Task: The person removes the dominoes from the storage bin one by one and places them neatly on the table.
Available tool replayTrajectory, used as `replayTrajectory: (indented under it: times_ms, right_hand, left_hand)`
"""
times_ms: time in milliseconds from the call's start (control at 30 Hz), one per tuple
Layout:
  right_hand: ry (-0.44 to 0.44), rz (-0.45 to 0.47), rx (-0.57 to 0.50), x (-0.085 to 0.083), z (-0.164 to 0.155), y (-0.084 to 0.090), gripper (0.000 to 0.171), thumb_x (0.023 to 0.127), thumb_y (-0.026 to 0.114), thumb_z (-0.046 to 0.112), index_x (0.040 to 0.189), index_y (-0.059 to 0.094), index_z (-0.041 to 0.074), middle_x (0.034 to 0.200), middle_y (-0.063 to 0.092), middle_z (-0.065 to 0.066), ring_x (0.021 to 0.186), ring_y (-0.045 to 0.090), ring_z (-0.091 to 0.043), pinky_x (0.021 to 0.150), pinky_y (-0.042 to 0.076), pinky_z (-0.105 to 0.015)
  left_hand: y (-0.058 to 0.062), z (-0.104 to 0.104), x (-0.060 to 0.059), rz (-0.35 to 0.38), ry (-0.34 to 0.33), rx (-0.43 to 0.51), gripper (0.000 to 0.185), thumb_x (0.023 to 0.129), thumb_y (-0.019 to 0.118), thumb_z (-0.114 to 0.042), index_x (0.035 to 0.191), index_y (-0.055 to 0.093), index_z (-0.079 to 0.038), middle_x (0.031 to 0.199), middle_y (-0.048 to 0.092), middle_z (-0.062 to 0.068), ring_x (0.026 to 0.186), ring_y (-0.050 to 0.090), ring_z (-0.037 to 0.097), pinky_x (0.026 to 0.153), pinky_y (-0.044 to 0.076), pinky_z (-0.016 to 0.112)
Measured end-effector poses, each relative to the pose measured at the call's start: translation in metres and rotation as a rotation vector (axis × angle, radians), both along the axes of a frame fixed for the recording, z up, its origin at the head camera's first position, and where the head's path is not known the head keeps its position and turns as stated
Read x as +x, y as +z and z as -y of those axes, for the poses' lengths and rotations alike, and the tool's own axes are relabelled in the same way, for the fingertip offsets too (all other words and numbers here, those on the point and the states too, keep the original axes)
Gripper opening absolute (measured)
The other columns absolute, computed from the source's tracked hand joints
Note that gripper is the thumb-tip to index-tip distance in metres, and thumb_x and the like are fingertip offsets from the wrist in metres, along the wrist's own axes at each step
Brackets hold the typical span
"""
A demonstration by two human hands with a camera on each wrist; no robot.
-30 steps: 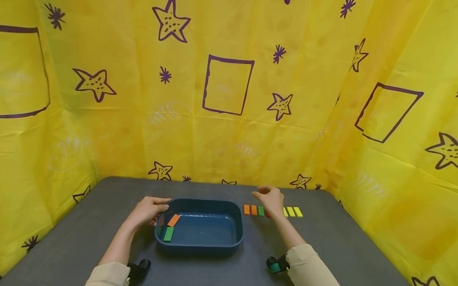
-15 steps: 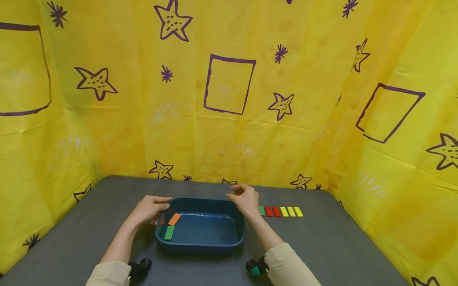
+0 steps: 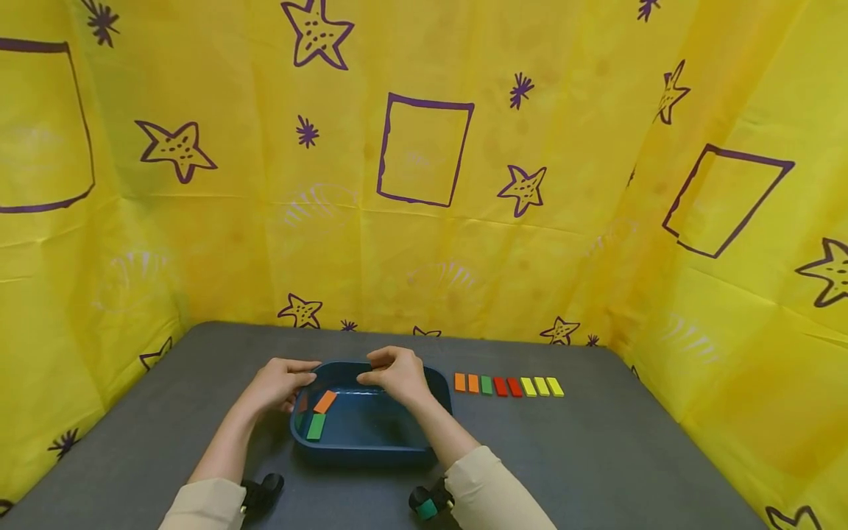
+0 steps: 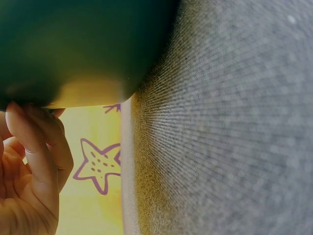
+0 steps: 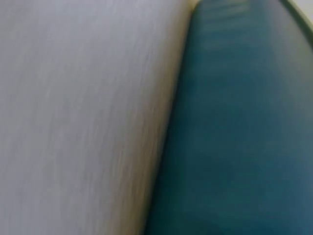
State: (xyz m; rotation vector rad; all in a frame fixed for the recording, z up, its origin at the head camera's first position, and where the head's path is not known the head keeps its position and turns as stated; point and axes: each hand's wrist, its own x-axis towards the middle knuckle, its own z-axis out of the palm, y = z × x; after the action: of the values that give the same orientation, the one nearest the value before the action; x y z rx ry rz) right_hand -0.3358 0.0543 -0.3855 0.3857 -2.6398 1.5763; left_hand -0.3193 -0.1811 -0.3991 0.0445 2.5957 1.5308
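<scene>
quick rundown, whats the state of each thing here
left hand: grips the tray's left rim
right hand: over the tray, fingers curled; contents hidden
tray: flat on the table, holds blocks
orange block: lying in the tray
green block: lying in the tray
row of blocks: lined up on the table, untouched

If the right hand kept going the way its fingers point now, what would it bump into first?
The right hand hovers over the blue tray, fingers pointing left toward the left hand at the tray's far-left corner. It would probably meet that hand's fingers first; if it travels lower, the orange block instead. Depth is unclear.
</scene>
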Motion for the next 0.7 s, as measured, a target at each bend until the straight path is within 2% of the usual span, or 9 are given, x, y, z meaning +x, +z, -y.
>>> replayTrajectory:
  times_ms: [167,433,700]
  right_hand:
    - [0.061,0.009,0.042,0.007,0.023,-0.004,0.038,0.073,0.087,0.018,0.109,0.075,0.011,0.106,0.075,-0.006,0.090,0.071,-0.014,0.074,0.058,-0.026]
    - [0.129,0.054,0.127,0.018,0.042,-0.014,0.040,0.069,0.089,0.014,0.107,0.076,0.009,0.104,0.076,-0.006,0.083,0.065,-0.009,0.066,0.053,-0.023]
    - [0.209,0.175,0.128,0.029,0.055,-0.015,0.042,0.066,0.089,0.007,0.106,0.075,0.007,0.095,0.076,-0.005,0.077,0.062,-0.006,0.069,0.054,-0.023]
  left_hand:
    - [0.002,-0.001,-0.002,0.009,-0.010,0.002,0.046,0.099,0.056,-0.019,0.142,0.052,-0.003,0.059,0.050,-0.001,0.049,0.048,0.012,0.051,0.048,0.026]
    - [0.002,-0.002,0.000,-0.018,-0.020,0.004,0.045,0.099,0.055,-0.018,0.141,0.053,-0.003,0.056,0.045,-0.002,0.050,0.046,0.012,0.051,0.048,0.026]
    - [0.000,0.000,0.004,-0.033,-0.009,0.007,0.044,0.099,0.056,-0.016,0.140,0.054,-0.001,0.056,0.045,-0.002,0.049,0.046,0.012,0.050,0.048,0.025]
